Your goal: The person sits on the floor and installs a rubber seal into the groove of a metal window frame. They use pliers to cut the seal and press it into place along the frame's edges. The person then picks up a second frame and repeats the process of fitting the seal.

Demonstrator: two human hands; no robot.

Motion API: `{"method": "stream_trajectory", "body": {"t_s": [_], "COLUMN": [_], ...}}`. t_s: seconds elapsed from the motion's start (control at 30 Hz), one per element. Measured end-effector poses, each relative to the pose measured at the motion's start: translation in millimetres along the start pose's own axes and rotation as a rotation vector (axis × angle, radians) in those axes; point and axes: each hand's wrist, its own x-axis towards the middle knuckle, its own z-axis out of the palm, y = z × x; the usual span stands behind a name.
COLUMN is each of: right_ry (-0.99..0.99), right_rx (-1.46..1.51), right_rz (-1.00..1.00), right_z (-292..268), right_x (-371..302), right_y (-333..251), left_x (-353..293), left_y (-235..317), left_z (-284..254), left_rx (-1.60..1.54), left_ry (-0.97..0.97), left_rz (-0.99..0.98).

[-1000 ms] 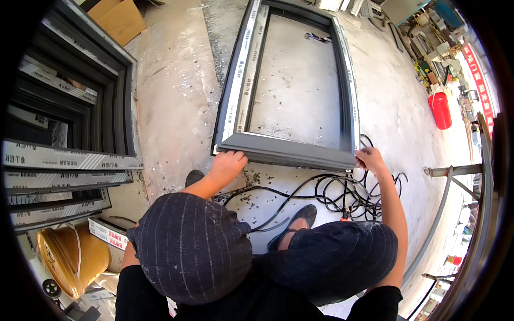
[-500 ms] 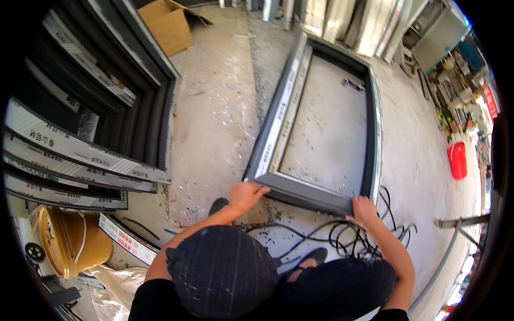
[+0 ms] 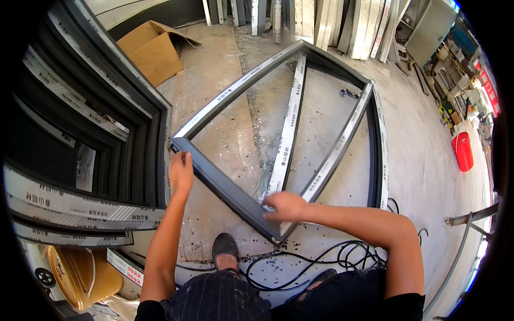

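A dark grey rectangular metal frame, with pale printed film on its long sides, is turned askew over a second grey frame on the floor. My left hand is closed on the upper frame at its near left corner. Reaching across to the left, my right hand grips the same near bar close to its other corner; its fingers are slightly blurred. The lower frame's near end is mostly hidden behind my right forearm and the upper frame.
More dark frames stand stacked at my left, near a yellow bucket. A cardboard box lies beyond. Black cable coils by my feet. Upright profiles line the back; a red container stands right.
Both hands have moved left with the upper frame, swinging its near end leftward off the lower frame, which now shows beneath. My left foot has come into fuller view.
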Motion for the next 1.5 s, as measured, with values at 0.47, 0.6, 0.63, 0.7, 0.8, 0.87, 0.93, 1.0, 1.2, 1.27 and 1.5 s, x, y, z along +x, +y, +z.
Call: {"method": "stream_trajectory", "body": {"t_s": [0.47,0.6,0.63,0.7,0.8,0.87,0.93,1.0,1.2,1.27,1.5], "right_ry": [0.456,0.472,0.495,0.483,0.456,0.428,0.469,0.545,0.638,0.632,0.642], "right_rx": [-0.63,-0.587,-0.567,-0.51,-0.474,-0.465,-0.45,-0.442,-0.395,-0.372,-0.179], "right_rz": [0.287,0.296,0.278,0.252,0.249,0.26,0.24,0.194,0.27,0.267,0.32], "right_z": [-103.5,-95.6,-92.1,-84.8,-75.7,-72.4,-68.9,-67.2,-47.8,-38.2,-19.6], "right_x": [-14.9,-13.9,-17.1,-22.1,-26.4,-31.7,-38.4,-41.8,-43.6,-30.6,-32.2], "right_y": [175.0,154.9,146.8,146.4,138.3,132.2,125.1,117.0,104.7,84.9,88.4], "left_x": [-155.2,-141.6,-139.2,-129.1,-120.1,-124.0,-119.7,-115.7,-64.6,-33.6,-4.6], "left_y": [138.3,108.4,100.3,87.9,76.2,71.4,73.3,78.6,80.4,51.3,15.3], "left_z": [42.7,42.2,37.9,29.6,21.8,18.5,10.9,-7.1,-22.9,-16.3,-9.1], "left_rx": [0.023,0.035,0.046,0.056,0.04,0.039,0.062,0.111,0.077,0.254,0.393], "left_ry": [-0.515,-0.578,-0.583,-0.643,-0.705,-0.718,-0.731,-0.754,-0.695,-0.74,-0.564], "left_rz": [0.721,0.751,0.747,0.806,0.859,0.875,0.893,0.896,1.053,1.002,0.574]}}
